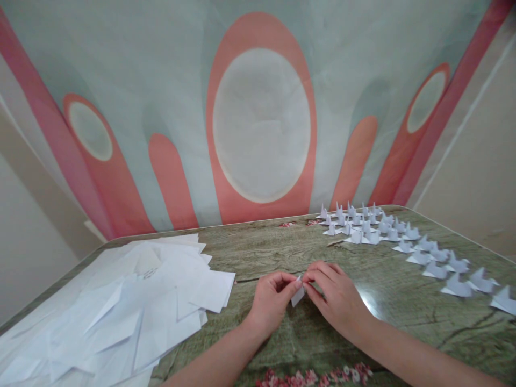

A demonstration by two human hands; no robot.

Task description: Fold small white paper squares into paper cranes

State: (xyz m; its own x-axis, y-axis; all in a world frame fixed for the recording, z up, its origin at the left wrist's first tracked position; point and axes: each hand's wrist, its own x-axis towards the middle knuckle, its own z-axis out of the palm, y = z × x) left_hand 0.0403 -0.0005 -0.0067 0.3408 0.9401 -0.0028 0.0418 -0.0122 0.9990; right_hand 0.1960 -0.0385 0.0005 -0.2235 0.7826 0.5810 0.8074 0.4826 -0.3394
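A small folded piece of white paper point(298, 296) is held between my two hands, just above the wooden-patterned table. My left hand point(272, 298) pinches its upper left side between thumb and forefinger. From the right, my right hand point(334, 298) grips the paper's other edge with its fingertips, which hide part of the folds. To the right stand several folded white paper birds point(457, 285), spread in loose rows toward the back of the table.
A wide, untidy pile of white paper sheets point(121, 317) covers the left of the table point(242, 247). Behind the table rises a backdrop point(262, 123) with red and white arches. Pink flowers point(314, 378) are at the near edge.
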